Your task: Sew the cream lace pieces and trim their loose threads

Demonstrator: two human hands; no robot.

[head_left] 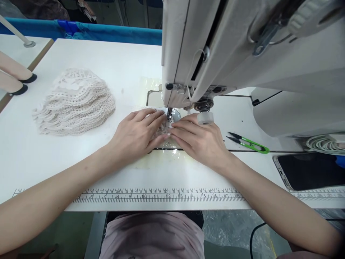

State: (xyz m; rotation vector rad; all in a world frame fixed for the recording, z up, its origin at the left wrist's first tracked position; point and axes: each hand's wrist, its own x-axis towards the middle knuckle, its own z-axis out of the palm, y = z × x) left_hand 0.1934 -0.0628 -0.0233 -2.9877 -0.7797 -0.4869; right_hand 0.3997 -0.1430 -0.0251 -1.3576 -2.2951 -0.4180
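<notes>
A small piece of white lace (162, 130) lies beneath the presser foot (169, 112), set back from the middle of the near edge of the surface (40, 162); fingers cover much of it, so its outline cannot be made out. The left hand (138, 131) rests palm down over its left part, the right hand (199, 138) reaches its right end with the fingertips; whether either pinches the lace cannot be told. The sewing machine (179, 43) hides the far right corner and is cut off above. Toward the left edge sits a heap of lace (78, 104), its layers too merged to count. Right of the right hand lie green snips (250, 144); nearer the near edge, a dark-screened phone (309, 171) runs out of view. Forearms cover parts of the printed ruler (167, 196) along that edge.
</notes>
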